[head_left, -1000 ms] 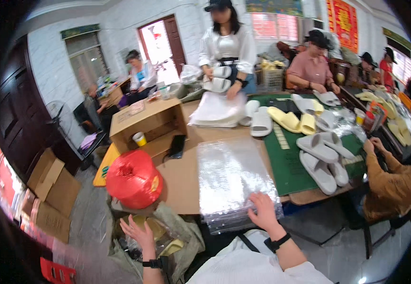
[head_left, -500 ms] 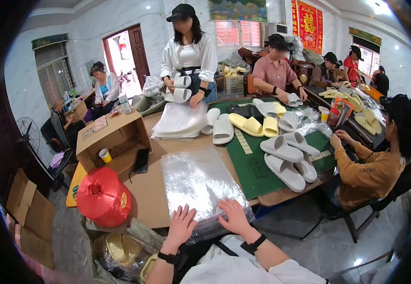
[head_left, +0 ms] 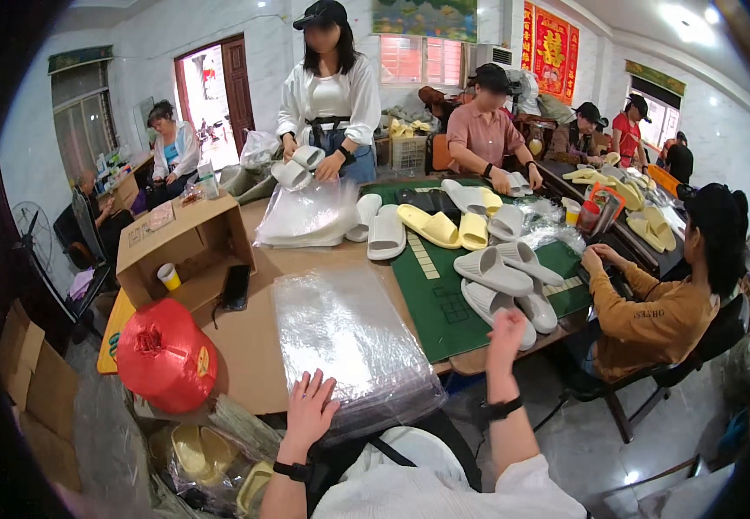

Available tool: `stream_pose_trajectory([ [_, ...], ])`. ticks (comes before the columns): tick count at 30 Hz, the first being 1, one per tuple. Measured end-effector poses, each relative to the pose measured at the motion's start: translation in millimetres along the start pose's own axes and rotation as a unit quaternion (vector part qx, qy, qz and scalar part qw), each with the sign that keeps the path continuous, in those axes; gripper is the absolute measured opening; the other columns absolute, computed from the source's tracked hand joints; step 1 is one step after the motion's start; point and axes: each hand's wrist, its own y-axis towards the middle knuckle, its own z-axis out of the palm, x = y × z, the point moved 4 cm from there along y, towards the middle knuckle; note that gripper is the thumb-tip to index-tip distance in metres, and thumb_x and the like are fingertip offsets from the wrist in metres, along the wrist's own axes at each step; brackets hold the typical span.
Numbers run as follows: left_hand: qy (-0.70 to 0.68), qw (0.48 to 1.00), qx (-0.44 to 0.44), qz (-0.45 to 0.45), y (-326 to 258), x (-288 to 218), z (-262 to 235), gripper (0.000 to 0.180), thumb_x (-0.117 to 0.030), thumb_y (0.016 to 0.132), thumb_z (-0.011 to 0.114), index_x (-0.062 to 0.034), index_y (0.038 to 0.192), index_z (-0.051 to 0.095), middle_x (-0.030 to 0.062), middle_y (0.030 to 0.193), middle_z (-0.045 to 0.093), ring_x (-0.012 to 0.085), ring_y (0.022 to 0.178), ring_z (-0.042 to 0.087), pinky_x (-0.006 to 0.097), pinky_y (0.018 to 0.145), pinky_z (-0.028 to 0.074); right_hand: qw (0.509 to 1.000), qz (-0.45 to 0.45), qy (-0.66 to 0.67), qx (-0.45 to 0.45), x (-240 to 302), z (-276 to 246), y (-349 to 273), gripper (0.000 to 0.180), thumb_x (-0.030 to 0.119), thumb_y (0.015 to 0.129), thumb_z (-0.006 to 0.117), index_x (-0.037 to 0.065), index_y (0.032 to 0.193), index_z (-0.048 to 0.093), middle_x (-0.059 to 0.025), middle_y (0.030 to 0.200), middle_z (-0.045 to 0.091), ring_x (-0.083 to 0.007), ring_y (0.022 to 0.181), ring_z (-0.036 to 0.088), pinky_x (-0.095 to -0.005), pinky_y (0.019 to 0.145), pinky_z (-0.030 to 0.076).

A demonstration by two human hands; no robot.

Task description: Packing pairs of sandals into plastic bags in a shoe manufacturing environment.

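My left hand [head_left: 311,406] lies open, fingers spread, on the near edge of a stack of clear plastic bags [head_left: 340,320]. Further right, my right hand [head_left: 504,337] is raised over the near end of a pile of grey slippers. It overlaps the nearest grey slipper [head_left: 483,300]; whether it touches cannot be made out, and its fingers are partly hidden and blurred. Another grey slipper [head_left: 493,272] lies on top of that pile, on a green mat [head_left: 427,327]. Yellow slippers [head_left: 427,227] lie farther back on the mat.
Left of the bags are a black phone [head_left: 236,287], an open cardboard box [head_left: 146,259] and a big red roll of plastic twine [head_left: 163,355]. A co-worker across the table holds grey slippers over a second bag stack [head_left: 306,216]. Another co-worker [head_left: 651,311] sits at the right.
My right hand has left the bags and moved right and forward to the grey slippers. My left hand stays on the bags. The view has turned slightly right.
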Motion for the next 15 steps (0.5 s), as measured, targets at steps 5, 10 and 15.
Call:
stream_pose_trajectory([
  [5, 0.000, 1.000, -0.004, -0.010, -1.8, 1.6, 0.8, 0.046, -0.033, 0.091, 0.064, -0.0133, 0.132, 0.059, 0.0178, 0.145, 0.049, 0.0443, 0.134, 0.041, 0.057, 0.111, 0.032, 0.970, 0.213, -0.108, -0.054, 9.9, -31.9, 97.8, 0.058, 0.038, 0.092, 0.069, -0.002, 0.128, 0.047, -0.0068, 0.099, 0.059, -0.0136, 0.071, 0.057, -0.0275, 0.052, 0.046],
  [10, -0.012, 1.000, -0.006, -0.010, 1.9, -1.6, -2.0, 0.046, -0.034, 0.090, 0.064, -0.0148, 0.132, 0.059, 0.0171, 0.145, 0.049, 0.0438, 0.134, 0.041, 0.057, 0.112, 0.032, 0.972, 0.218, -0.043, 0.070, -25.0, -33.7, 126.4, 0.034, 0.028, 0.093, 0.068, -0.001, 0.109, 0.059, -0.0060, 0.087, 0.062, -0.0123, 0.061, 0.059, -0.0232, 0.049, 0.045],
  [15, -0.008, 1.000, 0.003, -0.009, -1.0, 0.9, -1.1, 0.046, -0.036, 0.091, 0.062, -0.0167, 0.133, 0.058, 0.0165, 0.145, 0.049, 0.0435, 0.135, 0.041, 0.056, 0.112, 0.031, 0.994, 0.064, 0.036, 0.079, 19.7, 17.6, 77.9, 0.021, 0.015, 0.095, 0.062, 0.000, 0.106, 0.052, -0.0070, 0.091, 0.062, -0.0125, 0.069, 0.063, -0.0229, 0.053, 0.049],
])
